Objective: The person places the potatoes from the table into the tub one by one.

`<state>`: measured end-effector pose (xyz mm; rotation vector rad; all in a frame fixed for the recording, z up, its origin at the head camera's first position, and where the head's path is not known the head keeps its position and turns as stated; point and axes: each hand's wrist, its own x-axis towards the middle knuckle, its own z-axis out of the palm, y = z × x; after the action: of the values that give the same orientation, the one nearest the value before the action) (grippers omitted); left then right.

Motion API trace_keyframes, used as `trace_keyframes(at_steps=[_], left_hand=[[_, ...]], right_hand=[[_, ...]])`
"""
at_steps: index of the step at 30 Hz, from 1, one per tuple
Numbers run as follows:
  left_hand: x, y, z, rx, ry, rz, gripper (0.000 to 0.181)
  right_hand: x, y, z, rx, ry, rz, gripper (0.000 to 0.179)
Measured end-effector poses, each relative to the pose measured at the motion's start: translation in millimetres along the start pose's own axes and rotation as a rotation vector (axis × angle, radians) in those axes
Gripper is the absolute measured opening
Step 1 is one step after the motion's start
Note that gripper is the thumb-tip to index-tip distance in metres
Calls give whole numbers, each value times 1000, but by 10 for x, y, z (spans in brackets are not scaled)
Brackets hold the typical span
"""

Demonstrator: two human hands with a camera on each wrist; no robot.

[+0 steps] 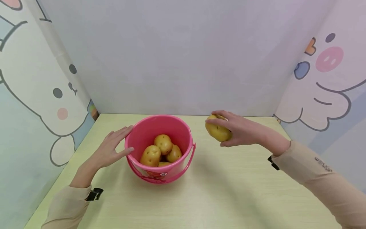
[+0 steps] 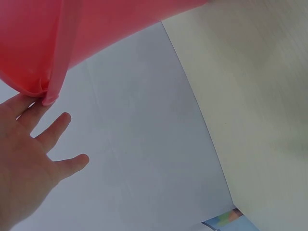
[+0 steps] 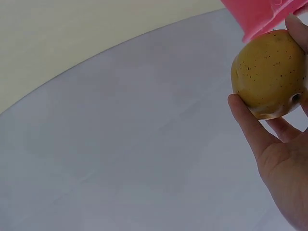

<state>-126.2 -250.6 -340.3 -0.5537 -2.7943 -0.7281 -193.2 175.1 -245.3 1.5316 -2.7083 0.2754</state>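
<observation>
A pink bucket [image 1: 160, 124] with a pink handle [image 1: 192, 160] stands on the table, holding several yellow-brown potatoes [image 1: 163, 144]. My left hand [image 1: 110, 149] rests at the bucket's left rim, its fingers spread and fairly straight, thumb tip at the rim. In the left wrist view, the fingers of that hand [image 2: 33, 144] touch the bucket [image 2: 29, 57] near where its handle joins. To the right of the bucket, above the table, my right hand [image 1: 240, 128] grips another potato [image 1: 218, 128]. The right wrist view shows this potato [image 3: 269, 74] between thumb and fingers, dark specks on its skin.
The pale wooden table [image 1: 228, 190] meets a plain greyish wall [image 1: 183, 63] at the back. Side panels with cartoon animals [image 1: 65, 92] stand at left and right. A shadow of the right arm falls across the table.
</observation>
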Motion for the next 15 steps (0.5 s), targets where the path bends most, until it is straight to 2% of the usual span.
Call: trace_keyframes(at_steps=[8, 15], left_hand=[[2, -5, 2, 4, 2, 4, 76], [3, -3, 2, 1, 1, 0, 76]], right_hand=[[222, -88, -179, 50, -11, -45, 71], [430, -155, -286, 85, -52, -38, 70]])
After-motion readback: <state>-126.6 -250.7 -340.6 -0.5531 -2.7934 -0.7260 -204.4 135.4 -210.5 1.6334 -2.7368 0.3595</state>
